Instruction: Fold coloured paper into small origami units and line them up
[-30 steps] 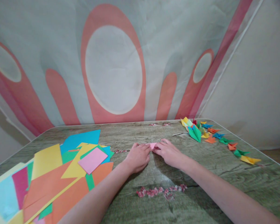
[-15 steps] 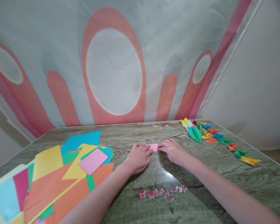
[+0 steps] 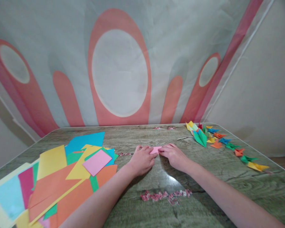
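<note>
A small folded strip of pink paper point(image 3: 155, 150) lies on the table between my two hands. My left hand point(image 3: 143, 160) presses on its left part, fingers closed over it and hiding that end. At the right end, my right hand point(image 3: 173, 155) pinches the paper with fingers and thumb together. The fingertips of both hands are close to each other, with a short stretch of pink showing between them. The underside of the paper is hidden.
Coloured paper sheets lie in a heap at the left, a pink square point(image 3: 97, 162) on top. At the right stand several small folded paper figures, such as a yellow one point(image 3: 257, 166), and a larger green folded piece point(image 3: 199, 138). A printed backdrop point(image 3: 120, 72) hangs behind the wooden-patterned table point(image 3: 133, 209).
My right hand has slid left along the pink paper, so less of it shows between the hands. My left hand stays on it. The whole view has shifted slightly.
</note>
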{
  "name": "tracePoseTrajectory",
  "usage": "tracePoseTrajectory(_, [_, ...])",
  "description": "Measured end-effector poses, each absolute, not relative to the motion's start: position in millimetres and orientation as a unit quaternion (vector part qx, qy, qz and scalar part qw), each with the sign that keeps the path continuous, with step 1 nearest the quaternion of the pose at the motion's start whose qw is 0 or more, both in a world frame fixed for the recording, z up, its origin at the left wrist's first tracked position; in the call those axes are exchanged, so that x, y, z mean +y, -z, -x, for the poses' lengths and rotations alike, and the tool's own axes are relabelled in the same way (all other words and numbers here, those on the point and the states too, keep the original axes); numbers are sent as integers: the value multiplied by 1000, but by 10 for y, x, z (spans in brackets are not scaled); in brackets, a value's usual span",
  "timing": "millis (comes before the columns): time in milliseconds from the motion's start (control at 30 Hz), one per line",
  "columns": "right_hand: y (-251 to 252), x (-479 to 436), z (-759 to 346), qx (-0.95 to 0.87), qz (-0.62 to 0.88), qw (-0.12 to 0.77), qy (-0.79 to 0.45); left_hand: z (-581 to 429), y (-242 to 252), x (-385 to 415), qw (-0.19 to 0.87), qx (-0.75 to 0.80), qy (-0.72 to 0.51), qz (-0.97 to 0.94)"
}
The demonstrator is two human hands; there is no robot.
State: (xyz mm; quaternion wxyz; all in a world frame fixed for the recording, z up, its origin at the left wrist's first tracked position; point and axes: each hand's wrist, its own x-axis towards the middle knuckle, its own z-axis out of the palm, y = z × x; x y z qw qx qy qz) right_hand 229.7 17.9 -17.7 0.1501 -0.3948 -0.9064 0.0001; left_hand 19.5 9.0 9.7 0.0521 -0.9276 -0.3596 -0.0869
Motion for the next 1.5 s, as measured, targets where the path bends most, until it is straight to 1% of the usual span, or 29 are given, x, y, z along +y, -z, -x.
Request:
tracePoseTrajectory(433, [161,204,-2319,-905,396,153,-3,-110,-194,85,78,-409,41,908])
tracePoseTrajectory(800, [166,285,-2475,-907,399,130,-6,-129,-270,69,66,-411,4,909])
tracePoseTrajectory(900, [201,295,-2470,-899,407,158,-25,-129,-268,71,61,-406,-2,912])
tracePoseTrajectory(1067, [282,284,-2382,-837,462,282,-84,-148,-248,69,61,-396,-7,916])
tracePoseTrajectory(1167, [307,285,-2306,-804,478,331,-123,-165,-231,69,58,-394,-14,917])
tracePoseTrajectory(1267, [319,299,-2244,-807,465,337,-138,-171,-216,73,57,-392,-6,918])
tracePoseTrajectory(1433, [333,346,-2230,-824,455,309,-136,-132,-204,123,40,-379,16,924])
tracePoseTrajectory(1500, [323,369,-2230,-828,454,299,-136,-105,-188,162,22,-398,26,917])
